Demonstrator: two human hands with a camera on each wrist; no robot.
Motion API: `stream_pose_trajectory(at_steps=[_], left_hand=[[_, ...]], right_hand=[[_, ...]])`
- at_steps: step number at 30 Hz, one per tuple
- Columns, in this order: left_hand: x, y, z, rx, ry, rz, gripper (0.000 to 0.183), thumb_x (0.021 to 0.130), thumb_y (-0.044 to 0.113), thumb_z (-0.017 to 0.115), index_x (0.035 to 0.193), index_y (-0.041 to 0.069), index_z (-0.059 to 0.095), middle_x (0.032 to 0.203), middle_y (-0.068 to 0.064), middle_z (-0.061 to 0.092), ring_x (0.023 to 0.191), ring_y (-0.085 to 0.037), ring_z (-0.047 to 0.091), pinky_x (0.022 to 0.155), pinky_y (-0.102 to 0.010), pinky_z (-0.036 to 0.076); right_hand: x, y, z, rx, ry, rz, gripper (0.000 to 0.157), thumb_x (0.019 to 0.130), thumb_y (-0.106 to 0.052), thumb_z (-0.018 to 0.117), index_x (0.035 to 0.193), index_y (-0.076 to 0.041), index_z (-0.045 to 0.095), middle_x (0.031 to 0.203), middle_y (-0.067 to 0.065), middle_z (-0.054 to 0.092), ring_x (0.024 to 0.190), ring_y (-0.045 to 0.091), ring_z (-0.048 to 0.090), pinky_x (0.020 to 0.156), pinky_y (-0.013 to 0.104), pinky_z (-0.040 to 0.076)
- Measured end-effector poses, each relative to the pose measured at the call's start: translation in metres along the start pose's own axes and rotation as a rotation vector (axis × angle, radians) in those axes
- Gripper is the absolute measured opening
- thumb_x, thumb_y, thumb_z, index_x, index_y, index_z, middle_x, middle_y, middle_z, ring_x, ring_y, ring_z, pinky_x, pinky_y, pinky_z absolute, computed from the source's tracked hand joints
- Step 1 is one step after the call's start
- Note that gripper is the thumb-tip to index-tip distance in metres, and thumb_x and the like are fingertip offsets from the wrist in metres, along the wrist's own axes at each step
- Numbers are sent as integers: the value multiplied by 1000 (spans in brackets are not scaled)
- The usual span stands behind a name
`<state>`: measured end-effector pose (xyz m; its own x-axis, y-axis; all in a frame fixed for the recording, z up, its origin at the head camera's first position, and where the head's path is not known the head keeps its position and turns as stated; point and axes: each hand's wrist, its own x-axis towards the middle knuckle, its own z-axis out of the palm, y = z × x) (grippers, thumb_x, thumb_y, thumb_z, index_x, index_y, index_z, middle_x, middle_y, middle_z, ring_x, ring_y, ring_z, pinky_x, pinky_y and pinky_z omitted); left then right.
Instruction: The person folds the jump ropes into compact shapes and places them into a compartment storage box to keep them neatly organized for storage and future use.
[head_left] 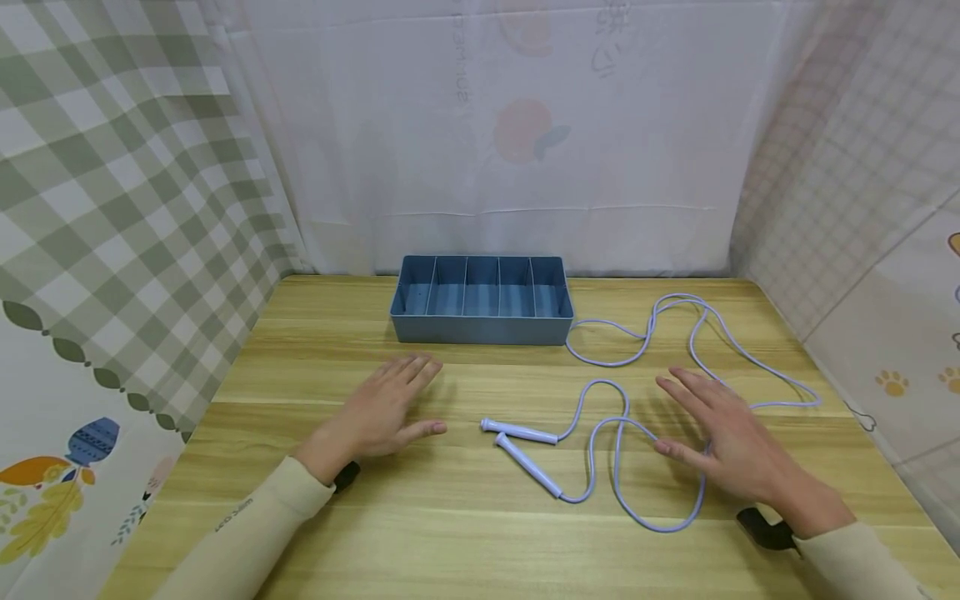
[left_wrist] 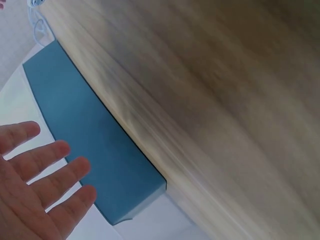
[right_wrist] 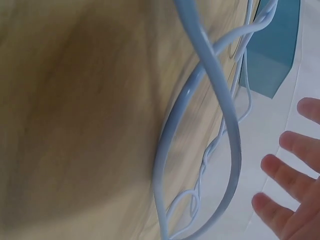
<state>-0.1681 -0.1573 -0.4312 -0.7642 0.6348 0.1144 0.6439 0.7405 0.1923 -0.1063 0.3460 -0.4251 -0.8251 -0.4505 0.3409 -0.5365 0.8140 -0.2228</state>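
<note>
A lavender jump rope lies loosely looped on the table, its cord [head_left: 617, 467] spreading across the right half. Its two handles [head_left: 528, 465] rest near the middle, their ends close together. My left hand [head_left: 382, 408] is to the left of the handles, palm down with fingers extended, holding nothing. On the other side, my right hand [head_left: 731, 437] hovers over the cord loops with spread fingers and holds nothing. In the right wrist view, the cord [right_wrist: 220, 90] crosses in front of the fingers [right_wrist: 282, 175]. The left wrist view shows straight, parted fingers [left_wrist: 55, 177].
A blue-grey box [head_left: 480, 329] with several open compartments stands at the table's back middle. A loop of the cord comes up beside its right end. Fabric curtains [head_left: 487, 183] enclose the wooden table [head_left: 420, 542] at the back and both sides.
</note>
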Motion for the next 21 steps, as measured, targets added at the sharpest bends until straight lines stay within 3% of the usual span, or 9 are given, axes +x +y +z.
stream_pose_trajectory(at_steps=[6, 15, 21], left_hand=[[4, 3, 3, -4, -12, 15, 88, 97, 67, 55, 160, 9, 33, 160, -21, 36, 147, -41, 35, 120, -57, 27], [11, 9, 5, -40, -37, 26, 84, 99, 63, 56, 160, 10, 34, 161, -18, 37, 148, -38, 35, 122, -54, 25], [15, 16, 8, -88, -58, 26, 80, 99, 58, 60, 158, 9, 37, 161, -14, 39, 148, -32, 36, 122, -51, 26]], right_hand=[[0, -4, 1, 18, 8, -15, 89, 81, -37, 87, 157, -19, 43, 156, 16, 44, 137, 45, 43, 113, 58, 33], [0, -10, 0, 13, 7, -29, 89, 80, -37, 87, 156, -18, 45, 155, 16, 45, 136, 42, 46, 113, 49, 34], [1, -14, 0, 10, 9, -48, 90, 79, -38, 88, 155, -17, 45, 154, 16, 47, 136, 41, 47, 118, 34, 26]])
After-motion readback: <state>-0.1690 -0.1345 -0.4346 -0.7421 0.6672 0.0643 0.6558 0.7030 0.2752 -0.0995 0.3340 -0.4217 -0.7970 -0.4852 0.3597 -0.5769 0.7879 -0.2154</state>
